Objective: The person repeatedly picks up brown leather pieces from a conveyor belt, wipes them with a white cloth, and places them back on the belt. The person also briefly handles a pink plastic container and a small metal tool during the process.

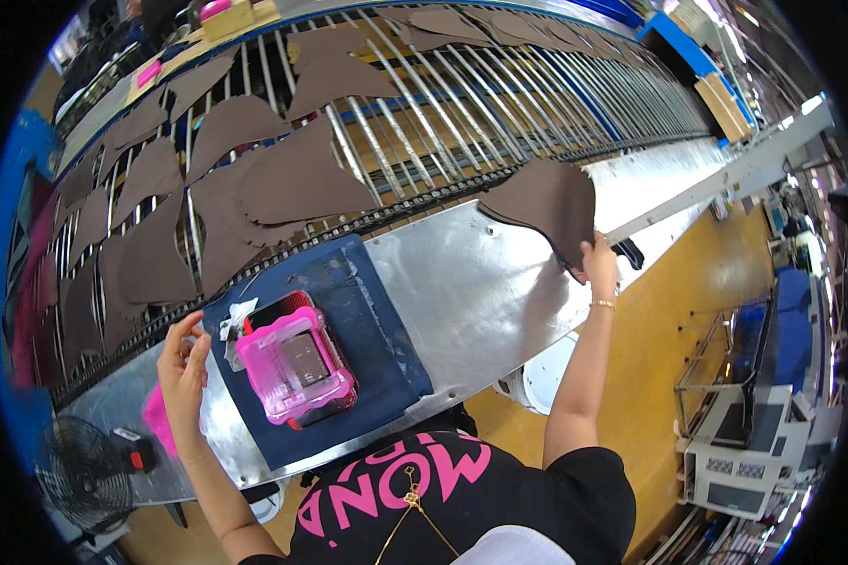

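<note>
My right hand (598, 266) is closed on the near right edge of dark brown cut pieces (548, 209). They look like a small stack of curved sheet material at the right of the metal table, beside a long metal bar. Under the pieces, a darker layer shows along the edge. My left hand (185, 365) is raised at the left side of a dark blue mat (386, 350), fingers apart, holding nothing. Just right of that hand, a pink-rimmed basket (283, 400) with a clear, box-like item inside stands on the mat. Crumpled white paper (236, 321) lies by its far corner.
Beyond the metal table (452, 301) runs a rack conveyor of metal rods (415, 122), with many brown cut pieces (301, 184) lying on it. A black fan (85, 466) stands at the lower left. Below the table's right side is a white bucket (548, 375).
</note>
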A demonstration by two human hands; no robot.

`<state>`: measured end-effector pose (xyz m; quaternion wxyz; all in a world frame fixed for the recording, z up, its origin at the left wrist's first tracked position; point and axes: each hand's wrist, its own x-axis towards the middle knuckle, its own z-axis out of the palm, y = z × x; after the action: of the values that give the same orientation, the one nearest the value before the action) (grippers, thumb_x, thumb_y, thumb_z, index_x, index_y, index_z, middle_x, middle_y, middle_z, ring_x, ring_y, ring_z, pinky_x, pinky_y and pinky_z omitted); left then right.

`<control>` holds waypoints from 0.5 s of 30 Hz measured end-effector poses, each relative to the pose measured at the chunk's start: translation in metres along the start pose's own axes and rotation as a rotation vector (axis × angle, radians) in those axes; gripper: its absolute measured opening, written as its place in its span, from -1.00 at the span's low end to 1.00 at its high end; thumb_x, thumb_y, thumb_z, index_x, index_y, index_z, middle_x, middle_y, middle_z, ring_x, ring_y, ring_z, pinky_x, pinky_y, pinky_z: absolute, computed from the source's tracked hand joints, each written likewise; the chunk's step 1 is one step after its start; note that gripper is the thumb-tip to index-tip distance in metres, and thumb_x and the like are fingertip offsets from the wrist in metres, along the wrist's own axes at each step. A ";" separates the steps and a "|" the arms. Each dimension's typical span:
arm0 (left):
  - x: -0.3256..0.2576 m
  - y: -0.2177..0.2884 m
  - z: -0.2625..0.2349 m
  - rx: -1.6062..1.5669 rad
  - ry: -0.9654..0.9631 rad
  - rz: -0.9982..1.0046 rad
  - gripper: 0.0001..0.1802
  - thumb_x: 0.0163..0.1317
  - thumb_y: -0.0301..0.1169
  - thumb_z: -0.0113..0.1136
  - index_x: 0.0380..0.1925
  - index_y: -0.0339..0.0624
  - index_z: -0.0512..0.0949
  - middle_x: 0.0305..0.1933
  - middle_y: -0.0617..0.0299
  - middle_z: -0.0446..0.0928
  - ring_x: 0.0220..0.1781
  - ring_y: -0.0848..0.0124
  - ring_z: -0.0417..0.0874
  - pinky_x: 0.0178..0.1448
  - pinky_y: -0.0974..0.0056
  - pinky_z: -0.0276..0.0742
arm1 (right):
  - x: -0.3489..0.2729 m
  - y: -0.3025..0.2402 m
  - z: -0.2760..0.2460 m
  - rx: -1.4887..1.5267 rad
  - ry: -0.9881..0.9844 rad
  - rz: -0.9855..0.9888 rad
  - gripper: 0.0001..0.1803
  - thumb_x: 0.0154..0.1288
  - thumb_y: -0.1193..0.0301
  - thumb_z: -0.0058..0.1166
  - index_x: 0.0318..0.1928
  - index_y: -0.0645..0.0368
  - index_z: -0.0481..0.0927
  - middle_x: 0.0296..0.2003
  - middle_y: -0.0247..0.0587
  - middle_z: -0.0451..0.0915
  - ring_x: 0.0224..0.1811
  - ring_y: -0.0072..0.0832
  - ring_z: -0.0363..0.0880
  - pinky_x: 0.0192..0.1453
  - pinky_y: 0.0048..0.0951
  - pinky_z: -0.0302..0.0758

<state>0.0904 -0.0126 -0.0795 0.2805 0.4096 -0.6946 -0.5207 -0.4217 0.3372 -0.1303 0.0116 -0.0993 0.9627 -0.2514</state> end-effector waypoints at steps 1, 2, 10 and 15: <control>0.001 0.006 -0.001 0.028 0.005 0.012 -0.65 0.25 -0.46 0.18 0.06 -0.17 0.51 -0.29 0.41 0.40 -0.58 0.75 0.25 -0.64 0.57 0.10 | -0.013 -0.024 -0.008 0.041 0.033 -0.008 -0.70 0.40 0.40 -0.10 0.09 0.22 0.44 -0.49 0.08 0.62 -0.67 -0.31 0.61 -0.67 -0.42 0.48; 0.004 0.013 0.001 0.047 -0.010 0.034 -0.65 0.24 -0.46 0.19 0.05 -0.17 0.52 -0.28 0.41 0.40 -0.57 0.75 0.26 -0.63 0.57 0.12 | -0.027 -0.048 -0.023 0.079 0.071 -0.013 -0.72 0.43 0.41 -0.13 0.09 0.18 0.43 -0.51 0.04 0.61 -0.68 -0.36 0.61 -0.67 -0.46 0.47; 0.020 0.070 0.044 -0.068 0.090 0.399 -0.50 0.17 -0.50 0.24 0.16 -0.19 0.44 -0.04 0.23 0.40 -0.20 0.59 0.53 -0.42 0.53 0.51 | -0.100 -0.178 -0.051 0.939 -0.130 -0.621 -0.78 0.47 0.35 -0.11 -0.07 0.25 0.36 -0.52 -0.12 0.61 -0.68 -0.51 0.60 -0.64 -0.62 0.50; 0.000 0.078 -0.004 -0.177 0.089 0.220 -0.65 0.26 -0.46 0.20 0.03 -0.30 0.47 -0.30 0.15 0.52 -0.47 0.53 0.59 -0.52 0.46 0.49 | -0.166 -0.228 0.005 1.177 -0.512 -0.776 -0.83 0.40 0.44 0.00 -0.13 0.23 0.34 -0.36 -0.27 0.53 -0.51 -0.74 0.39 -0.59 -0.68 0.47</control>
<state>0.0721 -0.0053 -0.0039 0.4012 0.3275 -0.6736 -0.5273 -0.2165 0.1727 -0.0287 0.1969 -0.4645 0.5321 -0.6800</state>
